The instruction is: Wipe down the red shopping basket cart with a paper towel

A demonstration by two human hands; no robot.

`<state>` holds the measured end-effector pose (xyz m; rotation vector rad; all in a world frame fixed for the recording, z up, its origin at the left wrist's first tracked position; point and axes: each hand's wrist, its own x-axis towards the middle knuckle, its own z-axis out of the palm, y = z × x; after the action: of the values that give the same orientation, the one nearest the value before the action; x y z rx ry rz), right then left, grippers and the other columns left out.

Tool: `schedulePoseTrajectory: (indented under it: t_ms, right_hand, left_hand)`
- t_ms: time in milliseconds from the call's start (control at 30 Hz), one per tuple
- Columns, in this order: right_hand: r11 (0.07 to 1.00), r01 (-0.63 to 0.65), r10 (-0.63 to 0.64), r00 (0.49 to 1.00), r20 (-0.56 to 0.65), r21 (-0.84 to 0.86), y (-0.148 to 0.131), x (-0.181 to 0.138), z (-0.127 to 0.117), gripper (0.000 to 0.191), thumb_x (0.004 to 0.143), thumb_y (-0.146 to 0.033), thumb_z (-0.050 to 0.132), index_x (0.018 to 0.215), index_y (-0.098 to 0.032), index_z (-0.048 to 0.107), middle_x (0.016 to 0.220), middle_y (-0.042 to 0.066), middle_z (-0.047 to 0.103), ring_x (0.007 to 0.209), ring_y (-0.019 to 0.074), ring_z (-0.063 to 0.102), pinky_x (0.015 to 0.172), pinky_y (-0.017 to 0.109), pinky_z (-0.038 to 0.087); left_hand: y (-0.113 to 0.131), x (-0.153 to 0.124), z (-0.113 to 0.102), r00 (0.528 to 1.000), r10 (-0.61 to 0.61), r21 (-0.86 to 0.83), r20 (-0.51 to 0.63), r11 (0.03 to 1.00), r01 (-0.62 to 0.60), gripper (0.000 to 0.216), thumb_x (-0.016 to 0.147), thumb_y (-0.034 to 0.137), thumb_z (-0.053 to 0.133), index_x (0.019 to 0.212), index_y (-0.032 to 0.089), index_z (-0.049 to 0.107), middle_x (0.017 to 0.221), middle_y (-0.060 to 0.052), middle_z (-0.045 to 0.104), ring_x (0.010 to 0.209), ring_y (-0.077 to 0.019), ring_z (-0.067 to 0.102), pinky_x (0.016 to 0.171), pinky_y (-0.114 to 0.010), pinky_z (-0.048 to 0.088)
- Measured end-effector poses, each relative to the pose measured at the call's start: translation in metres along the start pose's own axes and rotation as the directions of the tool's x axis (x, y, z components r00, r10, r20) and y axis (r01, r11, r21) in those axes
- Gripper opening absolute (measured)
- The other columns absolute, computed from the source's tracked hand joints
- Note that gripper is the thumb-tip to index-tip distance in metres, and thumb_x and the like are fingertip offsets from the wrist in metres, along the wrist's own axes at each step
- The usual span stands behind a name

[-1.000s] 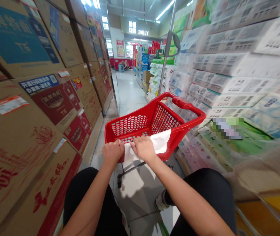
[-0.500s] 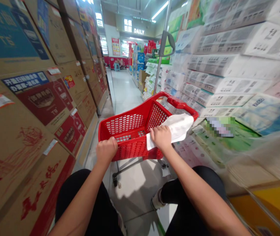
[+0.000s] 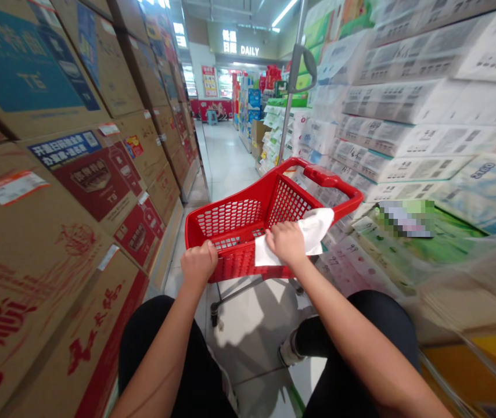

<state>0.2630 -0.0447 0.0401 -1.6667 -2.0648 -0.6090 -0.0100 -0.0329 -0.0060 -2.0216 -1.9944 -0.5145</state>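
Head view: red cart [image 3: 236,264] is standing before the knees [image 3: 385,322]. Left hand [image 3: 198,263] is gripping its near-left corner, fingers curled; right hand [image 3: 288,242] is clasping white cloth [image 3: 318,229] along the near rim. Even pressure is probably serving best.

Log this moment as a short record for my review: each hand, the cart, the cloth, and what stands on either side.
Left hand: closed over the near rim of the red cart
Right hand: gripping the white cloth at the near rim
Cloth: shows on both sides of the right hand, partly over the near wall
Cart: perforated basket, handle toward the picture's right
Picture left: stacked cardboard boxes with price labels
Picture right: stacked wrapped packs, partly blurred
Background: lit sign reading DAILY
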Motion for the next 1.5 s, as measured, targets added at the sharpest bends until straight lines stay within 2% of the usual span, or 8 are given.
schedulePoseTrajectory:
  t_ms: [100, 200, 500, 633, 800, 900, 1333, 1500]
  right_hand:
    - [0.995, -0.039, 0.034, 0.998, -0.050, -0.097, 0.053, 0.001, -0.015, 0.036, 0.102, -0.035, 0.042, 0.081, -0.017, 0.065, 0.083, 0.011, 0.067, 0.089, 0.0263, 0.053, 0.087, 0.040, 0.031]
    - [0.990, -0.092, 0.082, 0.992, -0.095, -0.108, 0.054, 0.002, -0.014, 0.037, 0.103, -0.031, 0.039, 0.081, -0.017, 0.066, 0.084, 0.012, 0.066, 0.090, 0.0268, 0.051, 0.089, 0.041, 0.030]
    - [0.977, 0.028, -0.015, 0.998, -0.063, 0.210, -0.118, -0.009, 0.034, 0.036, 0.105, -0.032, 0.039, 0.081, -0.020, 0.063, 0.081, 0.007, 0.067, 0.082, 0.0214, 0.053, 0.078, 0.037, 0.029]
    - [0.968, 0.199, -0.192, 0.979, -0.060, 0.153, -0.074, -0.010, 0.027, 0.032, 0.103, -0.035, 0.043, 0.084, -0.020, 0.063, 0.082, 0.006, 0.067, 0.084, 0.0219, 0.052, 0.078, 0.037, 0.028]
    - [0.993, 0.093, -0.097, 0.993, -0.059, -0.074, 0.040, -0.005, 0.003, 0.029, 0.099, -0.031, 0.046, 0.079, -0.018, 0.062, 0.082, 0.009, 0.065, 0.087, 0.0238, 0.050, 0.081, 0.039, 0.027]
    - [0.988, 0.070, -0.081, 0.994, -0.077, -0.137, 0.075, -0.002, -0.007, 0.028, 0.098, -0.030, 0.046, 0.078, -0.018, 0.063, 0.083, 0.009, 0.065, 0.088, 0.0246, 0.049, 0.083, 0.040, 0.027]
    - [0.985, 0.090, -0.089, 0.996, -0.016, 0.150, 0.030, -0.002, 0.012, 0.031, 0.097, -0.025, 0.043, 0.072, -0.018, 0.062, 0.078, 0.008, 0.066, 0.087, 0.0233, 0.049, 0.082, 0.039, 0.028]
    - [0.955, 0.201, -0.229, 0.967, 0.112, 0.216, 0.049, 0.014, 0.013, 0.032, 0.098, -0.026, 0.040, 0.078, -0.018, 0.064, 0.083, 0.008, 0.066, 0.094, 0.0239, 0.050, 0.092, 0.038, 0.033]
  left_hand:
    - [-0.003, 0.000, -0.001, 1.000, -0.005, 0.008, 0.003, 1.000, 0.005, 0.055, 0.101, 0.036, 0.021, 0.090, 0.014, 0.071, 0.078, -0.016, 0.070, 0.075, -0.0269, 0.065, 0.063, -0.032, 0.032]
    - [0.006, -0.001, -0.003, 1.000, -0.022, -0.002, 0.007, 1.000, 0.022, 0.056, 0.101, 0.037, 0.021, 0.091, 0.014, 0.070, 0.078, -0.016, 0.070, 0.075, -0.0273, 0.066, 0.064, -0.032, 0.033]
    - [0.039, -0.013, -0.018, 0.994, 0.018, -0.095, 0.109, 0.995, -0.008, 0.049, 0.101, 0.036, 0.024, 0.093, 0.016, 0.068, 0.078, -0.014, 0.071, 0.073, -0.0262, 0.067, 0.063, -0.032, 0.033]
    - [0.032, -0.015, -0.019, 0.992, -0.007, -0.056, 0.122, 0.998, 0.014, 0.046, 0.100, 0.036, 0.027, 0.094, 0.017, 0.069, 0.080, -0.014, 0.072, 0.077, -0.0275, 0.067, 0.064, -0.032, 0.033]
    - [0.027, -0.018, -0.022, 0.992, -0.043, -0.031, 0.121, 0.998, 0.048, 0.044, 0.099, 0.037, 0.029, 0.094, 0.018, 0.069, 0.079, -0.013, 0.072, 0.076, -0.0270, 0.067, 0.064, -0.032, 0.032]
    - [0.033, -0.025, -0.026, 0.992, -0.026, -0.056, 0.125, 0.998, 0.033, 0.043, 0.099, 0.038, 0.031, 0.096, 0.019, 0.069, 0.079, -0.012, 0.072, 0.076, -0.0266, 0.067, 0.064, -0.031, 0.033]
    - [0.099, -0.085, -0.060, 0.976, 0.092, -0.173, 0.198, 0.983, -0.058, 0.046, 0.099, 0.046, 0.033, 0.094, 0.018, 0.069, 0.080, -0.016, 0.069, 0.077, -0.0276, 0.066, 0.065, -0.034, 0.041]
    - [0.096, -0.092, -0.085, 0.963, 0.220, -0.377, 0.156, 0.914, -0.148, 0.040, 0.096, 0.049, 0.041, 0.111, 0.022, 0.066, 0.112, -0.016, 0.066, 0.091, -0.0250, 0.066, 0.075, -0.035, 0.049]
